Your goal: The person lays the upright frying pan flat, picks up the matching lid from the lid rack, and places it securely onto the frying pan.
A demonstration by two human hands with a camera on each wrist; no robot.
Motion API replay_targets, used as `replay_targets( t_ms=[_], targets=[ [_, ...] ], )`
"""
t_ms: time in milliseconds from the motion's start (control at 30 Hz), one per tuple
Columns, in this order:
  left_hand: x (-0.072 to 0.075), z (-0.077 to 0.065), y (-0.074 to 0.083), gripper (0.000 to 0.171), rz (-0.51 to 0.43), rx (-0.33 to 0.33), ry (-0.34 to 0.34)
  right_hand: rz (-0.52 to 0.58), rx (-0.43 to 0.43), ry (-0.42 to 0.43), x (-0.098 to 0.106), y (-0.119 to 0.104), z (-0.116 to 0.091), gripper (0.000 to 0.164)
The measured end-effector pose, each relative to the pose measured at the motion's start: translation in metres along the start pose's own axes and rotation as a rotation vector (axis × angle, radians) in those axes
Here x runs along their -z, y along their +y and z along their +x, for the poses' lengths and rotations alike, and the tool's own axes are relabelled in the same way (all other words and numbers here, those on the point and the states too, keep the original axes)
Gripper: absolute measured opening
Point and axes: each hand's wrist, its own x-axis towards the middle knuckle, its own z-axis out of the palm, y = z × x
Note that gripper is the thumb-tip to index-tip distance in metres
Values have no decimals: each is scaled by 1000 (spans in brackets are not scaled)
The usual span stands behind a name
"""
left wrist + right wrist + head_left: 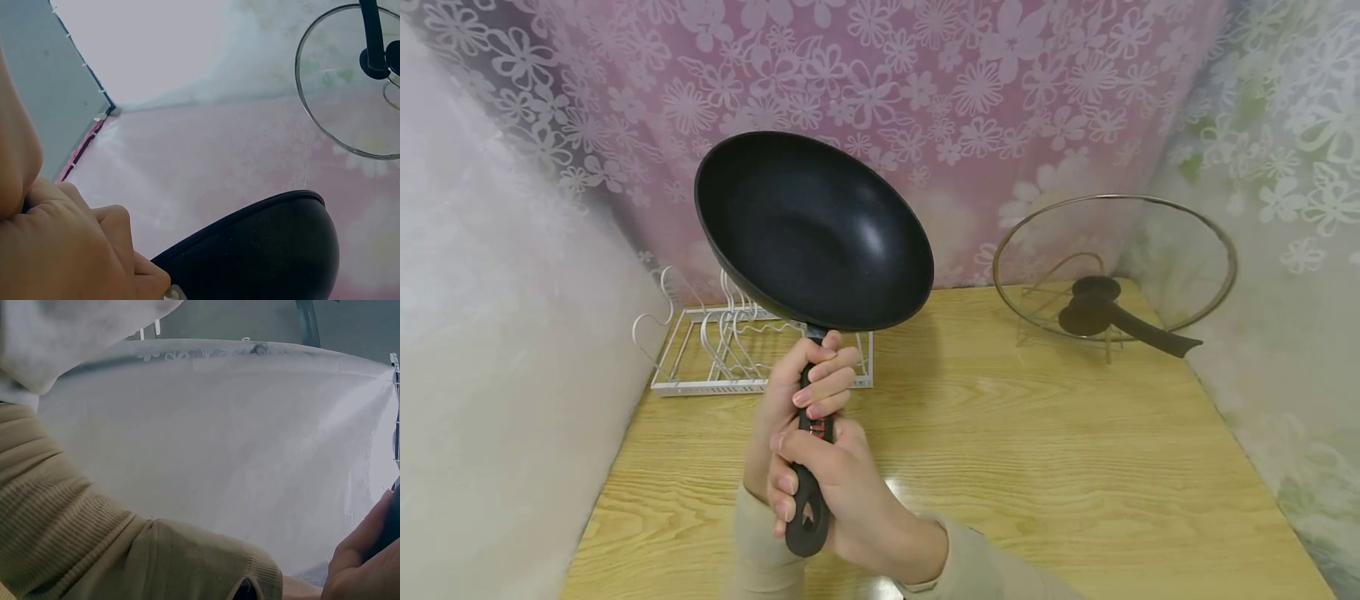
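Both hands hold a black frying pan (812, 233) up over the table by its handle, its deep inside facing me and its rim tilted down to the right. My left hand (790, 383) grips the handle just below the bowl, fingers curled round it. Below it, my right hand (853, 483) wraps the lower part of the handle (806, 540), whose holed end pokes out beneath. In the left wrist view the pan's dark outside (269, 250) shows beyond the knuckles. The right wrist view catches only part of a hand (365, 569) at its right edge.
A white wire rack (700, 387) stands at the back left of the wooden table (1037, 467), partly behind the pan. At the back right, a glass lid (1231, 258) with a black handle leans upright on a wire stand. Flowered curtains (970, 92) enclose the table.
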Motion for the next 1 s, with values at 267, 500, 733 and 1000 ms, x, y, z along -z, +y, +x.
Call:
replay_targets(
  t_ms=[267, 500, 733, 1000],
  targets=[
    [7, 2, -4, 9, -85, -4, -41, -35, 49, -34, 8, 3, 0, 18],
    [8, 2, -9, 8, -165, 13, -84, -30, 87, -74, 13, 7, -2, 14],
    [5, 0, -15, 7, -277, 28, -133, -109, 137, -110, 15, 10, -2, 22],
    [13, 0, -18, 7, -343, 11, -196, -368, 89, -3, 24, 5, -5, 20]
  ],
)
